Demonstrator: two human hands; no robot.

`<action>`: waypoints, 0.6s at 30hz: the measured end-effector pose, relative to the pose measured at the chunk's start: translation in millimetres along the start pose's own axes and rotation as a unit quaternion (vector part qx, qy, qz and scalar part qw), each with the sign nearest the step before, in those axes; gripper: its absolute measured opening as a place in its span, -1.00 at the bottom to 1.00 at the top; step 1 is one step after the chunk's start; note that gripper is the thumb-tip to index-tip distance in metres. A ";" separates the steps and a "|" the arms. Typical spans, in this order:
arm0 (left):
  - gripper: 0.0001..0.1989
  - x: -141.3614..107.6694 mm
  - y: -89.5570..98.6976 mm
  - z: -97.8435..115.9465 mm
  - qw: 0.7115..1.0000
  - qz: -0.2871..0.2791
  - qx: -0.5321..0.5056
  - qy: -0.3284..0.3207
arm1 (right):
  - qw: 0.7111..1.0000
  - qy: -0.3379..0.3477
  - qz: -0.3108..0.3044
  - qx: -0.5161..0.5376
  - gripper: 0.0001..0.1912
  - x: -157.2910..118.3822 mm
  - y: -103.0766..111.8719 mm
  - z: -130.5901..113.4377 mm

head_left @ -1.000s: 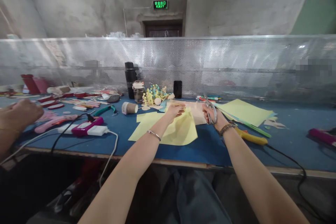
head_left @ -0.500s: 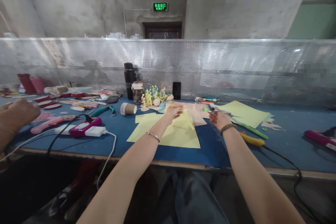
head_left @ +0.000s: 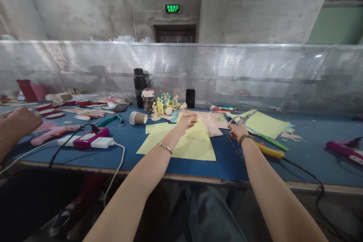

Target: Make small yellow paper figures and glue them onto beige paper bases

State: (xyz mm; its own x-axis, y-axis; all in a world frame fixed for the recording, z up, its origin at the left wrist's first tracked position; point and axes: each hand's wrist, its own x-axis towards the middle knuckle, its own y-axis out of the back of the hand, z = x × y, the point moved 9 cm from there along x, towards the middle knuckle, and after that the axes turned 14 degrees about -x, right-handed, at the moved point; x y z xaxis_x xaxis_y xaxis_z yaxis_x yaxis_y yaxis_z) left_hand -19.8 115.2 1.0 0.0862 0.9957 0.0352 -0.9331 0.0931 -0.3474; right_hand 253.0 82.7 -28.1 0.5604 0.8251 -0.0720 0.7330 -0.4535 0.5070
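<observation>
Room: concrete walls (head_left: 85, 3) rise behind a perforated metal screen (head_left: 215, 68), with a green exit sign (head_left: 172, 8) above a dark doorway (head_left: 175, 34).

Bench: a long blue workbench (head_left: 232, 170) runs across the view, just in front of the screen.

Far side of bench: a black thermos (head_left: 138, 87), a glass jar (head_left: 148, 100), a cluster of small colored paper shapes (head_left: 166, 104), and an upright black phone (head_left: 190, 98) stand in a row. Red cups (head_left: 27, 90) stand at far left.

Left of bench: strips and craft tools lie scattered, with a magenta device (head_left: 90, 132) wired to a white charger (head_left: 102, 142) and a pink tool (head_left: 51, 135). A hand (head_left: 21, 119), apparently a co-worker's, hovers at the edge.

Right of bench: yellow-green paper sheets (head_left: 265, 124), a yellow-handled tool (head_left: 269, 150) with a black cord, and a magenta tool (head_left: 344, 152).

Paper: yellow paper (head_left: 177, 147) lies folded in the middle of the bench, overlapping a pale pink sheet (head_left: 210, 124).

Left hand: left hand (head_left: 185, 122) is on the top of the yellow paper, fingers curled and pinching its fold. A thin bracelet (head_left: 165, 148) circles the wrist.

Right hand: right hand (head_left: 238, 131) is closed around the handle of the scissors (head_left: 240, 119), just beyond the yellow paper, the blades pointing toward the yellow-green sheets. A beaded bracelet (head_left: 245, 140) circles the wrist.
</observation>
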 end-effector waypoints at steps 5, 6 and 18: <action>-0.83 -2.2 -0.4 3.2 1.000 0.002 0.005 -0.011 | 0.996 0.029 0.018 -0.081 -0.71 4.4 5.1 -2.8; -0.83 -2.4 -0.4 4.2 1.000 0.003 0.006 -0.015 | 0.995 0.035 0.018 -0.089 -0.72 4.5 5.9 -3.4; -0.81 -3.4 2.3 21.0 0.996 0.024 0.000 -0.086 | 0.995 0.070 -0.028 -0.063 -0.88 13.2 -9.7 -3.0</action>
State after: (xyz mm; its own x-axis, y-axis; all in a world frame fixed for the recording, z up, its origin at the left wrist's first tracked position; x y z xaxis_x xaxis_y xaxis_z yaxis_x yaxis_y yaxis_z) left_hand -29.6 111.9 19.8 -0.0191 0.9838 0.1782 -0.9345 0.0459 -0.3531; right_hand 252.1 99.0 -31.4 0.4534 0.8912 0.0131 0.7025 -0.3664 0.6101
